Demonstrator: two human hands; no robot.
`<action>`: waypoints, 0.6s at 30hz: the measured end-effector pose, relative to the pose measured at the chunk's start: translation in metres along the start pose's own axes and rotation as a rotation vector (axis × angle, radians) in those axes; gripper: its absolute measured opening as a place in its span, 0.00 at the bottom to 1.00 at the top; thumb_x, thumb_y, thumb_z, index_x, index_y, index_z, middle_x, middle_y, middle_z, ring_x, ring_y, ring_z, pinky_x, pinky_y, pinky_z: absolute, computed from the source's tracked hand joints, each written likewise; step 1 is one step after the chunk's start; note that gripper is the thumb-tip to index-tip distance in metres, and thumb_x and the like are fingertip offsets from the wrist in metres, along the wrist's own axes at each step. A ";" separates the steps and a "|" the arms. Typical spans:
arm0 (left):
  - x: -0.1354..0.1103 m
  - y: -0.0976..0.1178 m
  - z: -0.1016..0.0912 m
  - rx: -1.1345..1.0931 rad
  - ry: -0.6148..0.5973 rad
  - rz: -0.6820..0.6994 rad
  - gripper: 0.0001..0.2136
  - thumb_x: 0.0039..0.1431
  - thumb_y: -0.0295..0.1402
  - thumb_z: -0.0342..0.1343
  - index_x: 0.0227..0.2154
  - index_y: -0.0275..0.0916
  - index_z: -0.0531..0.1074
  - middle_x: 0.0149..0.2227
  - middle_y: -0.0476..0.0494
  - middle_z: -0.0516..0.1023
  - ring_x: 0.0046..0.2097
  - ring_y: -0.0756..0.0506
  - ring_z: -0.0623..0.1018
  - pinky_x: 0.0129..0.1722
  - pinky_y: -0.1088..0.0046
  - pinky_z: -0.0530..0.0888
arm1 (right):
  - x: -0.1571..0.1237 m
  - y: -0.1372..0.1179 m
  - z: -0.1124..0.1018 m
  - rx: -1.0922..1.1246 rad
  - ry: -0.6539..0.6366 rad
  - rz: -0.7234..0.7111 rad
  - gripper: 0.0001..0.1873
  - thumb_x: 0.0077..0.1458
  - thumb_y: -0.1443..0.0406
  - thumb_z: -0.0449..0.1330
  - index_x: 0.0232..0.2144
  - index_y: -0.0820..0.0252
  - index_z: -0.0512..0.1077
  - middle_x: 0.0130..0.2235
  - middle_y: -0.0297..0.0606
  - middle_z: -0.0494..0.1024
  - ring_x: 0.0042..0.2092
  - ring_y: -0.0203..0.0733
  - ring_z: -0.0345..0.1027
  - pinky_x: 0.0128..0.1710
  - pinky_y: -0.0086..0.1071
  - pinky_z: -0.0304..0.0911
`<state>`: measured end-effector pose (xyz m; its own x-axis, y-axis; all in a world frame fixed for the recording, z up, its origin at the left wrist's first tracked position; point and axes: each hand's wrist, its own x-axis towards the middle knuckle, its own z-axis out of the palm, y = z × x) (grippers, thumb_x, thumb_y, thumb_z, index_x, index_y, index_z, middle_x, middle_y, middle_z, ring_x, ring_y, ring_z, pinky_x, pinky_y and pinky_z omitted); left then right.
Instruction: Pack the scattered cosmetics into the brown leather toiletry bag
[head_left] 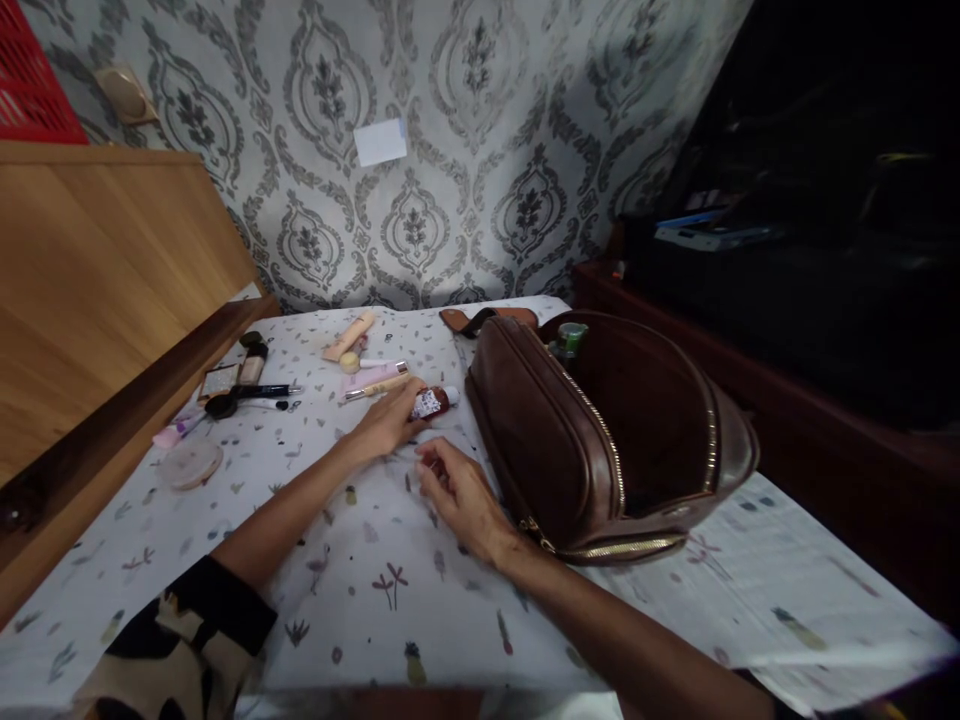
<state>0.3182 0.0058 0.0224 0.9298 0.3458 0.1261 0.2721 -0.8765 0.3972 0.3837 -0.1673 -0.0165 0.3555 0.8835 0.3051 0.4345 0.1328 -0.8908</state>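
Note:
My left hand (390, 420) is closed round a small dark-red bottle (430, 403) with a white cap and a patterned label, low over the table. Just to its right, my right hand (459, 495) is empty, its fingers loosely curled and apart, beside the brown leather bag (540, 430). The bag's main compartment gapes open with its gold zipper undone, and a green-topped container (571, 338) shows inside. Behind my left hand lie a pink tube (366, 380), a slim gold-and-beige tube (379, 387), a white-handled brush (352, 362) and a peach tube (349, 336).
On the left lie a round clear compact (190, 465), a black pen-like stick (266, 391), a square palette (220, 381) and a foundation bottle (253, 364). A brown strap (517, 317) rests behind the bag. Wooden furniture (112, 270) borders the patterned cloth (375, 640) on the left.

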 end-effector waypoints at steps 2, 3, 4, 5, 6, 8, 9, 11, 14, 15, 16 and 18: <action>-0.011 0.001 -0.001 -0.057 0.040 0.077 0.14 0.60 0.31 0.55 0.49 0.44 0.64 0.50 0.43 0.74 0.52 0.41 0.74 0.50 0.65 0.71 | 0.002 0.003 0.000 -0.019 0.083 0.017 0.10 0.62 0.62 0.52 0.45 0.59 0.65 0.37 0.38 0.73 0.34 0.38 0.68 0.32 0.30 0.62; -0.016 0.002 -0.001 -0.065 0.056 0.095 0.15 0.60 0.31 0.55 0.50 0.44 0.64 0.51 0.42 0.74 0.53 0.41 0.74 0.52 0.65 0.70 | 0.002 0.004 0.000 -0.033 0.118 0.028 0.11 0.62 0.62 0.52 0.46 0.59 0.65 0.38 0.39 0.73 0.34 0.38 0.67 0.32 0.31 0.62; -0.021 0.003 -0.001 -0.070 0.067 0.102 0.16 0.61 0.31 0.54 0.51 0.45 0.64 0.52 0.41 0.74 0.54 0.41 0.74 0.52 0.65 0.70 | 0.003 0.005 -0.001 -0.047 0.147 0.040 0.12 0.62 0.62 0.52 0.46 0.59 0.65 0.38 0.38 0.73 0.33 0.38 0.67 0.32 0.31 0.62; -0.025 0.004 0.000 -0.076 0.073 0.100 0.15 0.61 0.31 0.54 0.51 0.45 0.64 0.51 0.42 0.75 0.53 0.41 0.74 0.52 0.65 0.70 | 0.003 0.005 -0.002 -0.061 0.167 0.052 0.12 0.62 0.62 0.52 0.47 0.60 0.64 0.37 0.37 0.72 0.31 0.37 0.66 0.32 0.31 0.62; -0.029 0.004 0.000 -0.086 0.077 0.092 0.14 0.63 0.32 0.53 0.51 0.45 0.65 0.50 0.42 0.75 0.51 0.41 0.75 0.51 0.65 0.71 | 0.003 0.005 -0.002 -0.075 0.182 0.063 0.13 0.62 0.62 0.52 0.47 0.60 0.64 0.35 0.36 0.72 0.30 0.36 0.64 0.31 0.31 0.61; -0.037 0.004 0.004 -0.109 0.090 0.074 0.13 0.65 0.35 0.52 0.52 0.45 0.65 0.49 0.42 0.76 0.49 0.41 0.76 0.50 0.65 0.72 | 0.003 0.005 -0.004 -0.096 0.213 0.078 0.13 0.62 0.62 0.51 0.48 0.61 0.64 0.34 0.35 0.71 0.28 0.36 0.62 0.31 0.31 0.60; -0.040 0.002 0.007 -0.120 0.101 0.073 0.15 0.65 0.36 0.52 0.53 0.44 0.65 0.50 0.42 0.76 0.50 0.41 0.76 0.51 0.64 0.71 | 0.003 0.005 -0.004 -0.101 0.234 0.077 0.14 0.62 0.62 0.51 0.48 0.61 0.64 0.34 0.35 0.71 0.27 0.36 0.61 0.30 0.31 0.61; -0.045 -0.001 0.014 -0.137 0.131 0.070 0.19 0.65 0.39 0.54 0.57 0.43 0.64 0.54 0.39 0.75 0.54 0.39 0.74 0.55 0.62 0.70 | 0.003 0.006 -0.004 -0.105 0.279 0.057 0.15 0.62 0.62 0.52 0.50 0.61 0.63 0.36 0.37 0.71 0.28 0.36 0.62 0.31 0.32 0.62; -0.050 -0.004 0.024 -0.172 0.179 0.049 0.20 0.66 0.43 0.53 0.58 0.43 0.65 0.57 0.38 0.74 0.58 0.38 0.72 0.59 0.58 0.67 | 0.005 0.011 -0.002 -0.110 0.341 0.019 0.18 0.62 0.61 0.53 0.53 0.61 0.63 0.40 0.40 0.71 0.33 0.39 0.64 0.34 0.33 0.64; -0.051 -0.004 0.026 -0.186 0.191 0.039 0.19 0.67 0.43 0.52 0.57 0.44 0.67 0.57 0.38 0.75 0.57 0.38 0.73 0.59 0.58 0.67 | 0.005 0.014 -0.001 -0.110 0.359 0.017 0.20 0.62 0.60 0.54 0.54 0.60 0.62 0.41 0.42 0.71 0.35 0.40 0.65 0.35 0.33 0.65; -0.051 -0.003 0.027 -0.200 0.198 0.034 0.18 0.68 0.43 0.50 0.56 0.44 0.68 0.56 0.39 0.76 0.56 0.38 0.73 0.59 0.58 0.67 | 0.006 0.016 -0.001 -0.107 0.376 0.020 0.22 0.62 0.60 0.54 0.56 0.61 0.62 0.43 0.43 0.71 0.37 0.41 0.66 0.36 0.34 0.65; -0.053 0.000 0.027 -0.220 0.199 0.041 0.15 0.68 0.43 0.50 0.53 0.45 0.70 0.53 0.41 0.77 0.54 0.39 0.75 0.56 0.59 0.69 | 0.007 0.022 0.000 -0.102 0.400 0.039 0.24 0.62 0.60 0.53 0.59 0.61 0.60 0.43 0.44 0.71 0.38 0.42 0.66 0.37 0.35 0.66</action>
<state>0.2760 -0.0216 -0.0091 0.8662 0.3895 0.3129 0.1551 -0.8050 0.5726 0.3953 -0.1581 -0.0337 0.6579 0.6403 0.3963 0.4868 0.0399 -0.8726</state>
